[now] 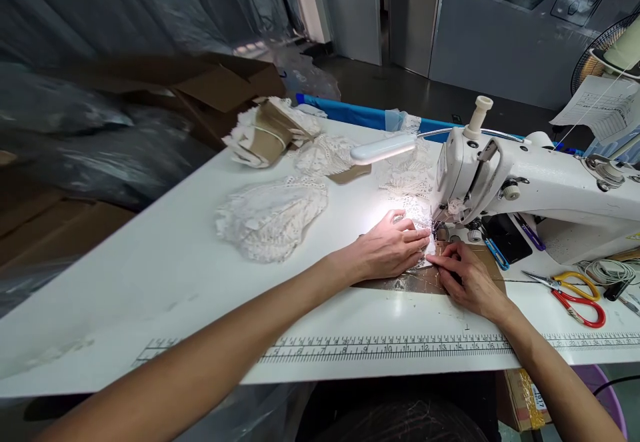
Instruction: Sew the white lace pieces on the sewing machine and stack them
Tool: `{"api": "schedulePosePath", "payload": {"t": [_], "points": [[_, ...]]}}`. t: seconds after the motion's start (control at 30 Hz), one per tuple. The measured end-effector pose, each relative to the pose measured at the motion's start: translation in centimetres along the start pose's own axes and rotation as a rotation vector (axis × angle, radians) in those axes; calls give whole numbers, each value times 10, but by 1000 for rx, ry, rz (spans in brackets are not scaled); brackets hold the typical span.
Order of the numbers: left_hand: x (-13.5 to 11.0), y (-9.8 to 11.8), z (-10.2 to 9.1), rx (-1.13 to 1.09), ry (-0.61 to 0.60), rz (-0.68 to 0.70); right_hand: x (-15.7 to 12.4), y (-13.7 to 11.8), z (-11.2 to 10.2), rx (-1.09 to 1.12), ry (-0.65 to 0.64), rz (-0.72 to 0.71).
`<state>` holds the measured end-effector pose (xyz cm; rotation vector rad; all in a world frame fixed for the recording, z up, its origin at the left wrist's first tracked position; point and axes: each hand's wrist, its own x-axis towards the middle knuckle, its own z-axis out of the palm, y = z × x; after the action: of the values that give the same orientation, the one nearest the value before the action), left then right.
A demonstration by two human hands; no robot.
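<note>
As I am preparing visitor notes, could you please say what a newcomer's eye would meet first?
Probably the white sewing machine on the right: the left hand lies on lit lace fabric there, the right hand at the fabric's edge. Red and yellow scissors lie to the hands' right, a lace pile to their left.

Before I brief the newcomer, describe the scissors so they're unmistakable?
Start at the white sewing machine on the right of the table. Below its arm, to the right of the right hand, the scissors lie with their pointed tips toward that hand. One loop is red, the other yellow, unlike the pale coiled cord beside them.
</note>
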<state>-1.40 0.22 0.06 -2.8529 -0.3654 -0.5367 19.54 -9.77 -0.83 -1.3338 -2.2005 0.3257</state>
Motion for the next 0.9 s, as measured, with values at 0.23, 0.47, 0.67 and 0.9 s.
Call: {"api": "schedulePosePath", "payload": {"t": [0.23,0.47,0.67,0.9], "points": [[1,6,-3,73,-7,-32,0,0,1,-8,-7,6],[1,4,0,61,2,-31,-1,2,1,-6,-6,-3],[1,5,-1,24,-31,-64,1,0,1,-74,-14,-30],[1,2,-4,43,-67,-47,1,-1,1,-113,-35,-34]]}}
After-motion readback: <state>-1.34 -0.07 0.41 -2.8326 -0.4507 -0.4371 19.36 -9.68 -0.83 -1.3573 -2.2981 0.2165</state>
